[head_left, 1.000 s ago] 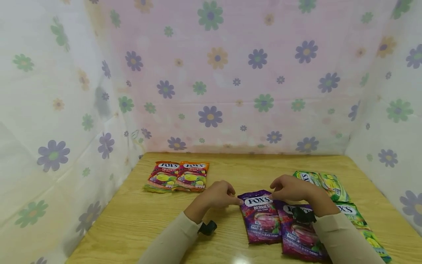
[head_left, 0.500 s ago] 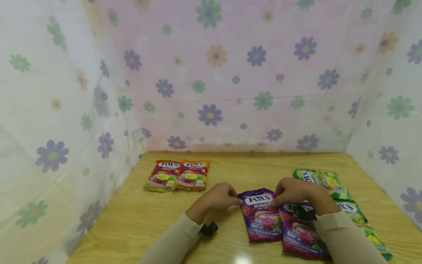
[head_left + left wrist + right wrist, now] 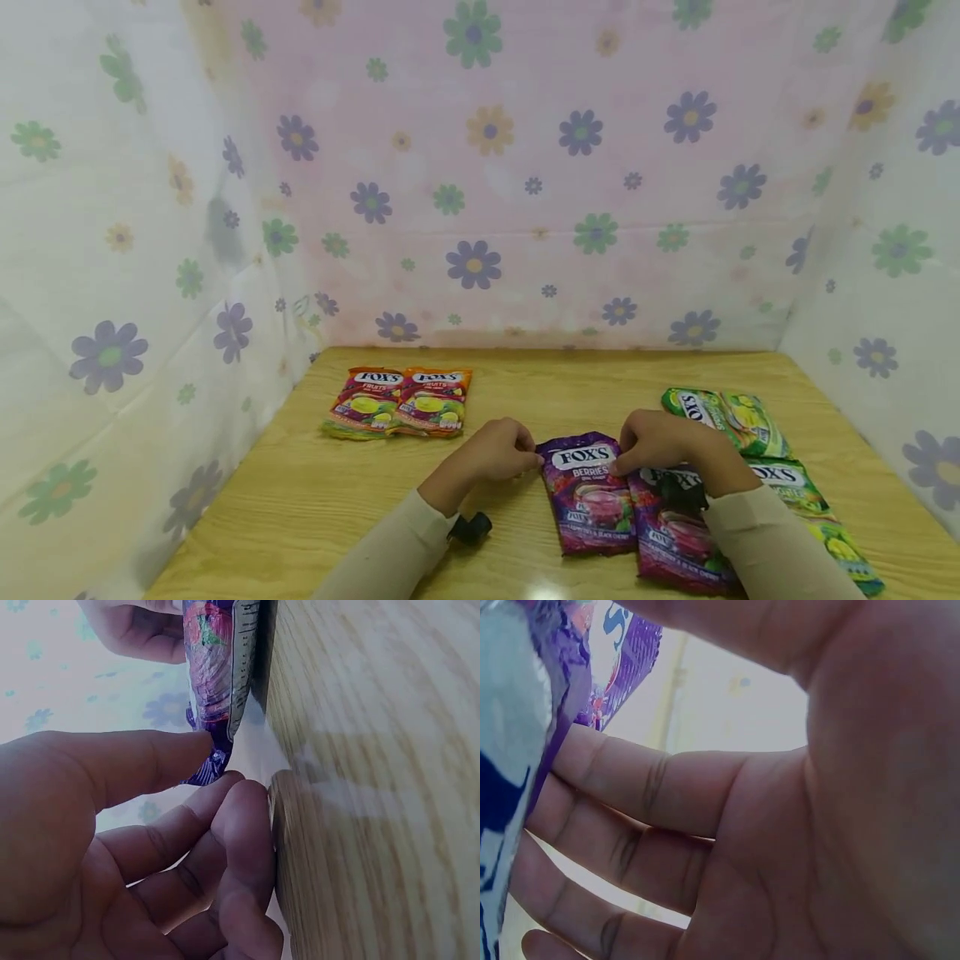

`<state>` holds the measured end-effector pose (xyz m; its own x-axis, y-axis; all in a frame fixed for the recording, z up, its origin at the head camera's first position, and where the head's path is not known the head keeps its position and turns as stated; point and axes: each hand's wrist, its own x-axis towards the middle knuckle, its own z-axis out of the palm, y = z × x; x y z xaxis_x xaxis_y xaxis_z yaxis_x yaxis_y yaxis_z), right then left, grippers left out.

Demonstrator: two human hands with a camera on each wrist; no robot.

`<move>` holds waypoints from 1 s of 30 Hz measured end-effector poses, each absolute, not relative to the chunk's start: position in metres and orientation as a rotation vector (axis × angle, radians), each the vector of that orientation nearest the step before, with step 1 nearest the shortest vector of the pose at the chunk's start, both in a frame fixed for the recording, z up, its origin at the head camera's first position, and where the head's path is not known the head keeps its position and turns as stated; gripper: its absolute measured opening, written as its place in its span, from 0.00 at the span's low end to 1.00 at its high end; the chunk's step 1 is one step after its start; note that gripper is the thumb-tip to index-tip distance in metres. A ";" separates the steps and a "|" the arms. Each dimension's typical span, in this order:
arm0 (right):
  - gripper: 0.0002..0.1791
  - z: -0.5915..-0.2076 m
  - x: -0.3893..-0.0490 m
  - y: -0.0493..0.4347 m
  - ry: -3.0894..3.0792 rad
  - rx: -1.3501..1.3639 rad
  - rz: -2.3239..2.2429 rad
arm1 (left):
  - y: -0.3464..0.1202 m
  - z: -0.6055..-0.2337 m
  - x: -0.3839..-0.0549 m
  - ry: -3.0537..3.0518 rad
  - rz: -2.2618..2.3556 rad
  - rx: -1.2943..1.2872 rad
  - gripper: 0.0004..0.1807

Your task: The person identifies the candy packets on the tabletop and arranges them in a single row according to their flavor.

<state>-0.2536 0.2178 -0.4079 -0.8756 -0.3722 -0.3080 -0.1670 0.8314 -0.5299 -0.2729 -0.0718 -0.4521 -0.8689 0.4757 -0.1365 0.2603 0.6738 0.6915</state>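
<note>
Step seems to be positioning left FOX'S Berries pack [image 3: 591, 507], near right on worktop [image 3: 517, 387], beside right Berries pack [image 3: 678, 546]. Left hand [image 3: 489, 454] pinches far-left corner; right hand [image 3: 663, 442] grips far-right corner. Next move likely calls for even hold, edges aligned. Right sleeve [image 3: 772, 546] hides part of right Berries pack; right thumb tip cut off in wrist view.

The head view looks forward and down on purple packaging [image 3: 588, 502] that both wrist views share close up
</note>
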 end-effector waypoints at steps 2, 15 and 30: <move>0.14 -0.409 -0.254 0.217 2.613 -0.413 -0.705 | -0.073 -0.453 -0.273 2.582 1.007 0.583 0.08; 0.15 -0.407 -0.253 0.215 2.631 -0.491 -0.763 | -0.075 -0.445 -0.275 2.420 1.241 0.466 0.08; 0.21 -0.407 -0.257 0.209 2.614 -0.525 -0.879 | -0.076 -0.449 -0.278 2.182 1.539 0.266 0.11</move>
